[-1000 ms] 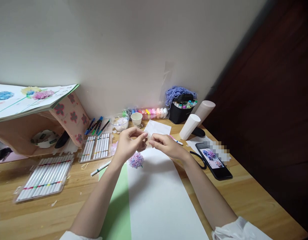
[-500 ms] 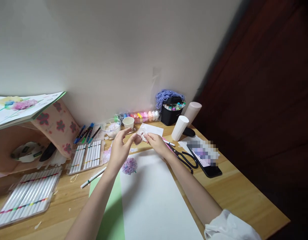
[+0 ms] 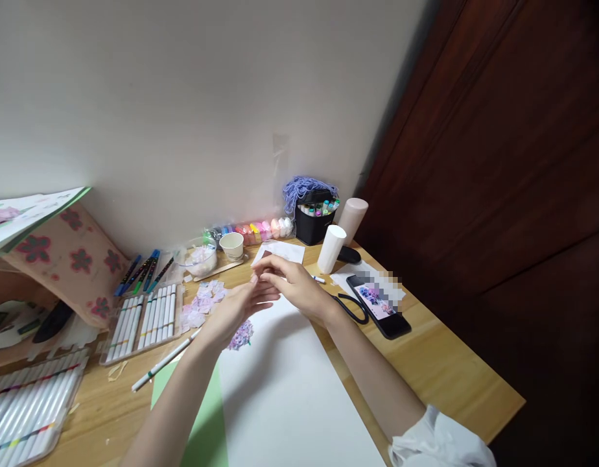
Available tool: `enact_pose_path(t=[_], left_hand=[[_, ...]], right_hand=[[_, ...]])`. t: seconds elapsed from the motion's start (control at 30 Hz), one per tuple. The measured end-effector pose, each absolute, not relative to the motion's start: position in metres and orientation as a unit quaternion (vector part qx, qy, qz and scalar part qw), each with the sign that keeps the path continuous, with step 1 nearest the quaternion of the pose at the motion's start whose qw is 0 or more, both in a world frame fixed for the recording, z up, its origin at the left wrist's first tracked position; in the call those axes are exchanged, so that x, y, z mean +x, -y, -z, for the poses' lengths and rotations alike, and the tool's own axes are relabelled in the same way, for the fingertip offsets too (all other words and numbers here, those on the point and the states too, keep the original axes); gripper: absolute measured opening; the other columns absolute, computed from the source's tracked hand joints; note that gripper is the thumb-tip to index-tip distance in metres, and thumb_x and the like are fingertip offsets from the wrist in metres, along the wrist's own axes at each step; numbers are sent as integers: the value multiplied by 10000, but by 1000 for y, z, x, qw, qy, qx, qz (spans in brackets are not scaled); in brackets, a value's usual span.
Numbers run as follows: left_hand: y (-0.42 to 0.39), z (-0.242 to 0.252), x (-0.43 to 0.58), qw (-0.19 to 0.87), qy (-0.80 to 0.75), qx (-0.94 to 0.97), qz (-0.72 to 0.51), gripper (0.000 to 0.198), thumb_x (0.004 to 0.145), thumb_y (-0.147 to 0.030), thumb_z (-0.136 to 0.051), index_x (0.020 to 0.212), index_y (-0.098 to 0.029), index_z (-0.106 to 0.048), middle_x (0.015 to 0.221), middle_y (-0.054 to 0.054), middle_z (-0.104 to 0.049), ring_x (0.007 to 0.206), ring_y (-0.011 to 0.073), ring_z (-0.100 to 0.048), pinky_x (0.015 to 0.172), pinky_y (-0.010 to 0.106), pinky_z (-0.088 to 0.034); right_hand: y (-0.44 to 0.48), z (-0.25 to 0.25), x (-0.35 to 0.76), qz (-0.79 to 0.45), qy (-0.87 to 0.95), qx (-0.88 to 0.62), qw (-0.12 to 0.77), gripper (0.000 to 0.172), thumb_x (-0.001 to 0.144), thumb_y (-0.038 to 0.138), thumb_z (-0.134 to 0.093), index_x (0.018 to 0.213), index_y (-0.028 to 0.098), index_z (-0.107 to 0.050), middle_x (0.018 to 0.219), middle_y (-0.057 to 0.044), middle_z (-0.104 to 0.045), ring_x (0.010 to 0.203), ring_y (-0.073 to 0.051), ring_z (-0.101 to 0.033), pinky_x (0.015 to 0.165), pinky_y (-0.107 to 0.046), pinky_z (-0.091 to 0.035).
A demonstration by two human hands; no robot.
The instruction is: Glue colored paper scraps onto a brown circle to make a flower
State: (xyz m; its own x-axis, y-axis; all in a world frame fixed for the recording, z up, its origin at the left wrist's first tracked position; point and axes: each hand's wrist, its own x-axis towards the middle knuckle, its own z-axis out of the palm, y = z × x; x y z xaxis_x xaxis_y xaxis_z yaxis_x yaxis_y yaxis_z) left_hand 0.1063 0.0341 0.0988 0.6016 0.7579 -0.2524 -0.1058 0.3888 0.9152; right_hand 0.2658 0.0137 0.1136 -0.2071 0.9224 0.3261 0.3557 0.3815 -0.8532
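Note:
My left hand [image 3: 244, 305] is held over the top of a white sheet of paper [image 3: 290, 389], its fingers stretched out under the other hand. My right hand [image 3: 297, 282] lies across it from above, fingers curled and drawn together at the left fingertips; what they hold, if anything, is hidden. Below my left wrist a pink and purple flower cluster [image 3: 241, 334] sits on the white sheet, partly covered by the hand. Loose pastel paper scraps [image 3: 205, 301] lie left of the hands. A white marker [image 3: 166, 359] rests on the table beside my left forearm.
Behind the hands stand a clear bowl of scraps [image 3: 201, 259] and a paper cup [image 3: 232, 246]. Black-handled scissors [image 3: 352, 308], a phone [image 3: 380, 305] and a white cylinder [image 3: 332, 250] are on the right. Marker sets [image 3: 144, 318] and a flower-patterned box [image 3: 80, 259] occupy the left.
My hands have come together, the right now over the left; before, they were apart with small light bits at the right fingertips. The view has turned slightly right.

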Motion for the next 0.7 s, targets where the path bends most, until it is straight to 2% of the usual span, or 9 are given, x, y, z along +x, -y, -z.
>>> enact_pose_path(t=[0.13, 0.23, 0.37, 0.47, 0.57, 0.7], left_hand=[[-31, -99, 110, 818, -262, 410, -308, 330, 820, -414, -622, 944, -113, -676, 1013, 127, -690, 986, 224, -631, 957, 373, -447], [-32, -98, 112, 820, -262, 398, -318, 283, 794, -387, -662, 845, -109, -676, 931, 103, -695, 941, 198, -636, 940, 343, -458], [-34, -94, 112, 799, -276, 412, -340, 278, 770, -395, -685, 739, -121, -649, 825, 57, -680, 832, 146, -634, 894, 301, -468], [-33, -94, 111, 765, -297, 441, -363, 270, 765, -396, -687, 806, -132, -653, 770, 31, -665, 759, 124, -623, 851, 290, -471], [-31, -98, 111, 724, -308, 480, -387, 284, 786, -398, -659, 880, -131, -663, 821, 45, -669, 782, 128, -614, 831, 281, -469], [-26, -107, 115, 693, -324, 507, -396, 263, 765, -344, -669, 931, -140, -679, 891, 55, -680, 817, 144, -609, 841, 279, -465]], right_hand=[[-6, -118, 261, -311, 736, -445, 404, 344, 900, 128, -426, 1199, 228, -562, 1179, -52, -633, 1109, -173, -576, 956, -340, -436], [-4, -118, 262, -316, 750, -435, 384, 421, 890, 102, -408, 1276, 245, -498, 1275, -56, -585, 1189, -183, -533, 1002, -374, -417], [-3, -118, 266, -365, 739, -398, 402, 424, 882, 134, -453, 1292, 238, -460, 1310, -78, -553, 1214, -191, -521, 1017, -392, -427], [-2, -118, 270, -425, 712, -356, 431, 405, 892, 197, -499, 1289, 252, -438, 1334, -83, -528, 1263, -194, -485, 1017, -384, -440], [-2, -120, 272, -457, 692, -344, 440, 384, 896, 294, -534, 1270, 264, -453, 1329, -80, -537, 1282, -207, -466, 1002, -382, -454], [-2, -122, 269, -407, 686, -370, 476, 345, 946, 390, -417, 1250, 248, -495, 1334, -77, -540, 1236, -205, -512, 1008, -387, -440]])
